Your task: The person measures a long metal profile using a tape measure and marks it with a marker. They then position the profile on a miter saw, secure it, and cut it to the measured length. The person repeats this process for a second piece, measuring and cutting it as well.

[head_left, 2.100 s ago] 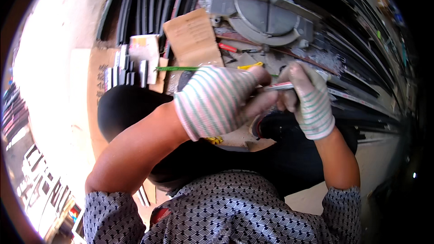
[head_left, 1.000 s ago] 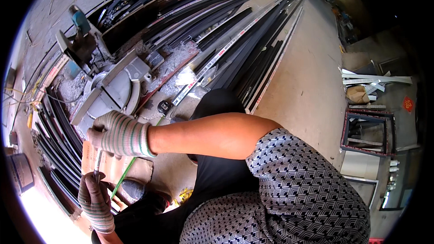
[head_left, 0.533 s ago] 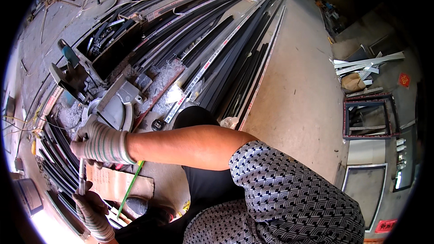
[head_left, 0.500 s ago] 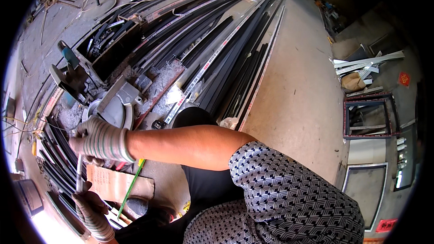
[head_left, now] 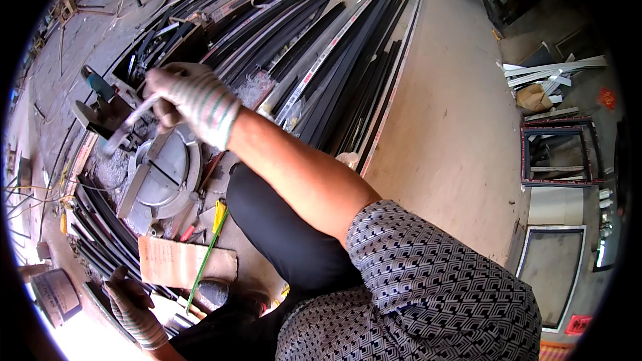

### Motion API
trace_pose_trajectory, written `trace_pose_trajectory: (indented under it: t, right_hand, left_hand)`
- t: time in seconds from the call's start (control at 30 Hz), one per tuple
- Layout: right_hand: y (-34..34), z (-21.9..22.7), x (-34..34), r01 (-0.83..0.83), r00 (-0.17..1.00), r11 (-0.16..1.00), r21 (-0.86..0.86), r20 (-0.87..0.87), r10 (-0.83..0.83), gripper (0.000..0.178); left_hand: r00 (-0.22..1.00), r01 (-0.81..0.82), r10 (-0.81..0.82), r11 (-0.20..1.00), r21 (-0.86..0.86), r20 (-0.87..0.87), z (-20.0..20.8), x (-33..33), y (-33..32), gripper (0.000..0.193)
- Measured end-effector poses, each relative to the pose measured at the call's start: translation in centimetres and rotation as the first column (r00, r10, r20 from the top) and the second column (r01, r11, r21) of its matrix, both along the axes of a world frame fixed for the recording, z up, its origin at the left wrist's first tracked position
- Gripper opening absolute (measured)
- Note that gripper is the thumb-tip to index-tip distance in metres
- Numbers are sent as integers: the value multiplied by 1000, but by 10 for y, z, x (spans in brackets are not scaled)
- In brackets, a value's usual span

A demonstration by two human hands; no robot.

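Note:
My right hand (head_left: 197,100), in a striped knit glove, is closed on one end of a short pale strip (head_left: 137,120). Motion blurs the strip, so its exact kind is unclear; its free end points down and left. Just below that hand lies the round grey turntable of a mitre saw (head_left: 157,184). The saw's head (head_left: 100,87), with a teal part, stands to the left of the strip. My left hand (head_left: 137,311), also gloved, is low at the left with fingers apart and holds nothing. Beside it lies a piece of cardboard (head_left: 187,261) with handwriting.
Long dark metal profiles (head_left: 348,73) stretch away across the floor. More dark profiles (head_left: 100,227) lie at the left. A green strip (head_left: 207,254) crosses the cardboard near my foot. A round bucket (head_left: 57,297) stands at far left; dark window frames (head_left: 558,154) lie at the right.
My right hand has moved up and away, carrying the pale strip over the saw. My left hand, earlier at the strip's lower end, is now apart from it and slightly lower.

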State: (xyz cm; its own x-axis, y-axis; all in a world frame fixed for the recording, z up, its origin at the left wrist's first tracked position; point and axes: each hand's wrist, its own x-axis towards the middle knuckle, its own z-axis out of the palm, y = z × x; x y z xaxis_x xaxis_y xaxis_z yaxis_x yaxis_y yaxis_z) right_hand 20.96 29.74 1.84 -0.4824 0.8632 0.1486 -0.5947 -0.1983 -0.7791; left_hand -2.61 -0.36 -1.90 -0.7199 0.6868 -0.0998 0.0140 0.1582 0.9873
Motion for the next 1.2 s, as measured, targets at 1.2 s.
trace_pose_trajectory:
  t: [1.2]
  right_hand:
    - [-66,-435,83,194,73,939,-285,959,276,36]
  left_hand:
    - [985,51,-127,858,-512,-115,-16,-116,-13,49]
